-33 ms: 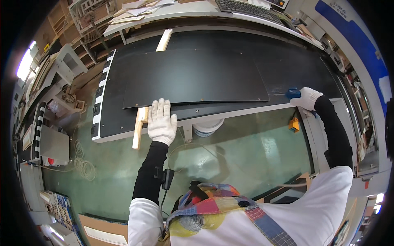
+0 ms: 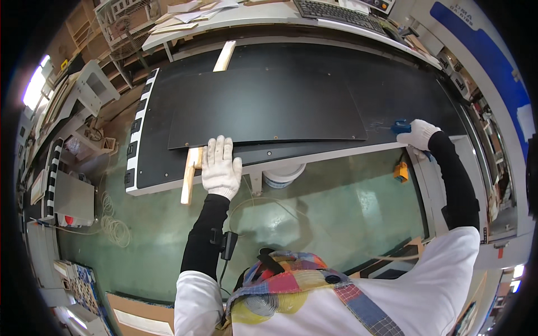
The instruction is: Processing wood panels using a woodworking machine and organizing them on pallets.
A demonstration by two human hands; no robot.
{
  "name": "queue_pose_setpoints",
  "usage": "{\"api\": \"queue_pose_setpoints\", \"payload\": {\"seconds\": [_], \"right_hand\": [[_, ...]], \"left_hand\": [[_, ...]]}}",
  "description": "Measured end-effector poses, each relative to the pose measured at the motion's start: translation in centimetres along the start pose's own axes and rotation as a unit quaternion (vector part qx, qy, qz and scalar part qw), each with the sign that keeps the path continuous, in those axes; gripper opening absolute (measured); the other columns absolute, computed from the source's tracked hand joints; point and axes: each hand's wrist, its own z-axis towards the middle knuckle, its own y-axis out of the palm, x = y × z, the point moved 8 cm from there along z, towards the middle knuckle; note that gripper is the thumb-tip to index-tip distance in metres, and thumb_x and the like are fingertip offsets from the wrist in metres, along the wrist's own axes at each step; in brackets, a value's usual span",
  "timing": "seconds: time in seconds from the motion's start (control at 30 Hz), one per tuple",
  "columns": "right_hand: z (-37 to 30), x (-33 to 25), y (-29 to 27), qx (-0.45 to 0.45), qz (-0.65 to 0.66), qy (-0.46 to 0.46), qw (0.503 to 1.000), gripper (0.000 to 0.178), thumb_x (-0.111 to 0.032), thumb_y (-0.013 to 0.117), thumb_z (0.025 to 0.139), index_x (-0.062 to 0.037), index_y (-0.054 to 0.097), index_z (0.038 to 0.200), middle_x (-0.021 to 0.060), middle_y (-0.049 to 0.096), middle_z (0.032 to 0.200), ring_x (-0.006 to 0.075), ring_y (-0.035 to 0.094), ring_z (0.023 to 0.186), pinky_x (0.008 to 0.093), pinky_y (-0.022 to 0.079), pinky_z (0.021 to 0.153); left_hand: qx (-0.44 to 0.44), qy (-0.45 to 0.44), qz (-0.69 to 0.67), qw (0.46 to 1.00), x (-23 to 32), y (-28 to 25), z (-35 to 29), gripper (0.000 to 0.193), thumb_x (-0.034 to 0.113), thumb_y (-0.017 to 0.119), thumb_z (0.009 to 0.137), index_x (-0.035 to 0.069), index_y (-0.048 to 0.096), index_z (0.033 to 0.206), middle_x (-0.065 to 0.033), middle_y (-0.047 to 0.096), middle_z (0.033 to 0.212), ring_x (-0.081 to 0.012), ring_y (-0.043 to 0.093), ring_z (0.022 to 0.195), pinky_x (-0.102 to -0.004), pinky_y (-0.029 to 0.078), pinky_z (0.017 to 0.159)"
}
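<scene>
A flat black panel point(image 2: 269, 103) rests on the black bench top point(image 2: 409, 92), its near edge slightly raised over a wooden strip point(image 2: 186, 186) that passes beneath it and comes out at the far side. My left hand point(image 2: 219, 171), in a white glove, lies flat with fingers stretched forward at the panel's near edge, beside the strip. Off the panel's right end, my gloved right hand point(image 2: 421, 134) is closed round a blue hand tool point(image 2: 400, 127). Most of the tool is hidden by the glove, so its exact kind does not show.
A white bucket point(image 2: 282, 176) stands under the bench's near edge. A hose point(image 2: 116, 228) lies coiled on the green floor at left. Beyond the bench, a desk point(image 2: 263, 12) carries papers and a keyboard point(image 2: 339, 15). A yellow pedal-like box point(image 2: 400, 172) is near the bench's right end.
</scene>
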Motion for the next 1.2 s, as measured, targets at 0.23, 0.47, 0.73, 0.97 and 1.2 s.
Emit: {"api": "queue_pose_setpoints", "payload": {"seconds": [0.23, 0.47, 0.73, 0.97, 1.2], "right_hand": [[8.6, -2.6, -1.2, 0.149, 0.207, -0.012, 0.967, 0.047, -0.039, 0.059, 0.085, 0.0041, 0.056, 0.068, 0.011, 0.057, 0.053, 0.0222, 0.059, 0.043, 0.035, 0.047, 0.043], [7.0, -17.3, 3.4, -0.011, 0.423, -0.207, 0.882, 0.038, -0.038, 0.061, 0.086, -0.0004, 0.057, 0.085, 0.0082, 0.057, 0.058, 0.0177, 0.063, 0.052, 0.0293, 0.053, 0.045], [-6.9, -41.8, 9.4, -0.158, 0.489, -0.492, 0.702, 0.036, -0.012, 0.063, 0.089, 0.0045, 0.051, 0.118, 0.0067, 0.063, 0.08, 0.0137, 0.061, 0.07, 0.0264, 0.05, 0.066], [-10.3, -48.6, 9.5, -0.11, 0.357, -0.488, 0.789, 0.048, -0.025, 0.068, 0.086, 0.0095, 0.055, 0.117, 0.016, 0.062, 0.114, 0.0233, 0.059, 0.101, 0.0319, 0.048, 0.087], [-25.5, -62.2, 0.1, 0.446, 0.209, -0.491, 0.719, 0.034, -0.028, 0.065, 0.087, -0.0008, 0.068, 0.106, 0.0163, 0.067, 0.106, 0.0268, 0.064, 0.097, 0.034, 0.05, 0.086]], "left_hand": [[-0.007, -0.005, -0.018, 1.0, -0.5, 0.5, -0.7, 0.061, 0.033, 0.052, 0.087, 0.006, 0.039, 0.14, -0.0124, 0.036, 0.147, -0.0307, 0.028, 0.138, -0.0438, 0.02, 0.114], [-0.104, -0.008, -0.157, 0.982, -2.4, -1.0, -12.9, 0.054, 0.027, 0.058, 0.085, 0.004, 0.044, 0.132, -0.0212, 0.047, 0.133, -0.0367, 0.046, 0.122, -0.0458, 0.036, 0.104], [-0.415, -0.602, -0.15, 0.665, -17.5, -5.1, -55.9, 0.042, 0.037, 0.045, 0.087, 0.005, 0.064, 0.107, -0.0237, 0.064, 0.105, -0.0387, 0.06, 0.1, -0.046, 0.048, 0.086], [-0.2, -0.9, -0.108, 0.372, -13.5, -14.8, -83.0, 0.045, 0.038, 0.045, 0.084, 0.004, 0.069, 0.101, -0.0247, 0.063, 0.107, -0.0379, 0.059, 0.105, -0.0457, 0.046, 0.09], [-0.41, -0.754, -0.148, 0.493, -19.8, -8.4, -93.2, 0.032, 0.021, 0.049, 0.084, 0.009, 0.069, 0.106, -0.0139, 0.066, 0.111, -0.0314, 0.064, 0.102, -0.042, 0.051, 0.087]]}}
